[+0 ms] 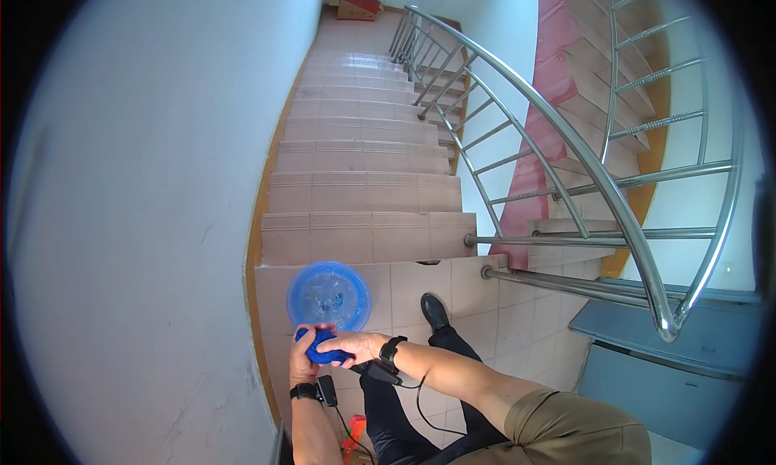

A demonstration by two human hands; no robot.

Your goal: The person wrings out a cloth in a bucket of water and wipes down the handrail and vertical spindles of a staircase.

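Observation:
A bunched blue cloth (317, 344) is gripped between my two hands, just past the near rim of a round blue plastic basin (363, 311). My left hand (301, 358) wraps the cloth from the left side. From the right, my right hand (360, 345) presses on it with its fingers closed. Water and some small bits show in the basin, which stands on the tiled landing at the head of the stairs. Both wrists wear black straps with small dark boxes and cables.
Tiled stairs (364, 158) descend ahead, beside a white wall (162, 182). A steel railing (558, 125) curves along the right. My black shoe (434, 310) is near the top step. A blue-grey cabinet (655, 376) stands right. An orange-red object (355, 434) lies below my wrists; a cardboard box (356, 9) sits far off.

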